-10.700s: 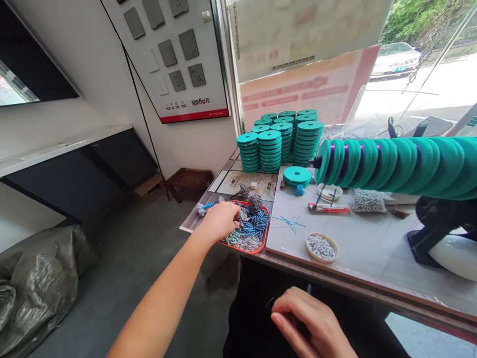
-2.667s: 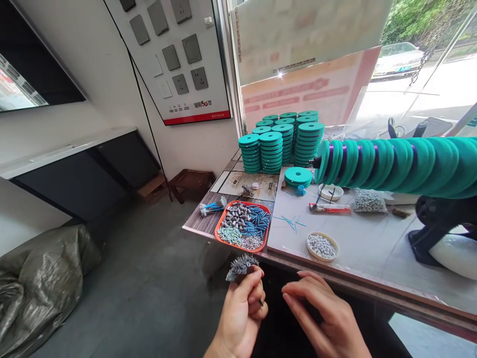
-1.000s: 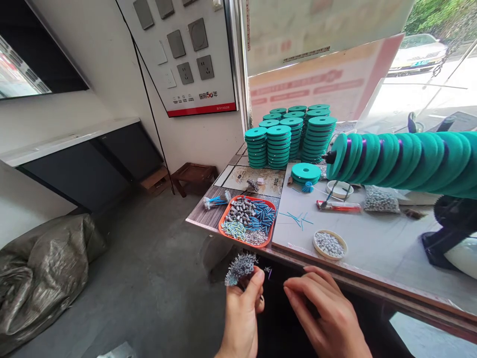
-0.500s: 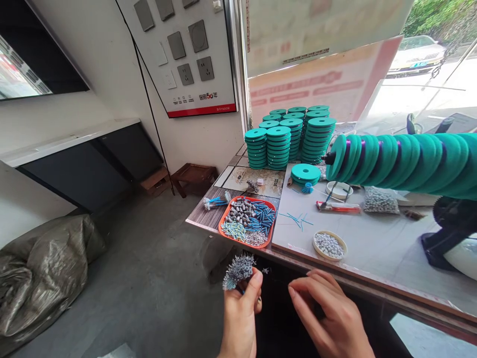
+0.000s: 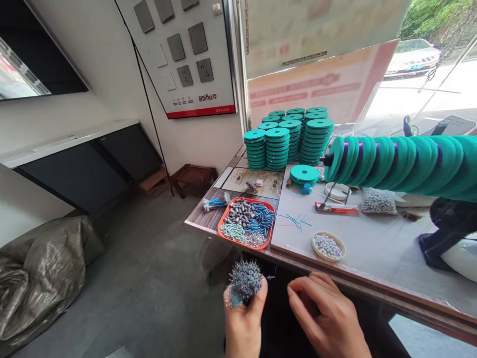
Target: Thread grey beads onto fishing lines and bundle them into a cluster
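My left hand (image 5: 246,313) is closed around a bundle of thin pieces (image 5: 246,279), whose grey, spiky ends fan out above the thumb. A paler blue cluster shows at the bundle's lower left. One thin bit sticks out to the right of the thumb. My right hand (image 5: 326,311) hovers beside it, apart from the bundle, with thumb and index finger pressed together; anything between them is too small to make out. Beyond the hands, at the table's edge, an orange tray (image 5: 219,229) holds grey, blue, yellow-green and silvery small parts. A round dish (image 5: 313,248) holds pale beads (image 5: 328,245).
Stacks of green foam spools (image 5: 278,149) stand at the back. A row of green spools on a shaft (image 5: 402,164) juts in from the right. A red-labelled packet (image 5: 341,208), a bag of beads (image 5: 379,201) and thin blue sticks (image 5: 296,222) lie on the table (image 5: 372,248).
My left hand has turned the bundle so its grey ends face me more fully. My right hand has stayed nearly in place, fingers still pressed together.
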{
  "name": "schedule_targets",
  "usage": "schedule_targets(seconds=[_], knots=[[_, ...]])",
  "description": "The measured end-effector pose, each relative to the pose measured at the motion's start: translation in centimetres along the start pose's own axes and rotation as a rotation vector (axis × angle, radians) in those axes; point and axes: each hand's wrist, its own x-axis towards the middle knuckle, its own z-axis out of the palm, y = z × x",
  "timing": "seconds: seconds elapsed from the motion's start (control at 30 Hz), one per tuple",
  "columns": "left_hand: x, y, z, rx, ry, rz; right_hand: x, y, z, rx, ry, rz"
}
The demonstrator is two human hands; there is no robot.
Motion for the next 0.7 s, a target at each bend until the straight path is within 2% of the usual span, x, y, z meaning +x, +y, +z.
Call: schedule_targets(seconds=[0.27,0.43,0.57,0.7], knots=[[0.2,-0.2,-0.6,-0.004,-0.023,-0.04,-0.7,0.5,0.2,-0.022,-0.05,-0.012],[0.3,0.4,-0.8,0.134,-0.112,-0.014,-0.9,0.6,0.3,-0.023,-0.066,-0.017],[0.4,1.1,-0.3,0.138,-0.178,0.006,-0.9,0.5,0.1,-0.003,-0.077,-0.025],[0.9,0.7,-0.7,0.14,-0.205,-0.007,-1.0,0.3,0.2,0.107,-0.098,0.044]])
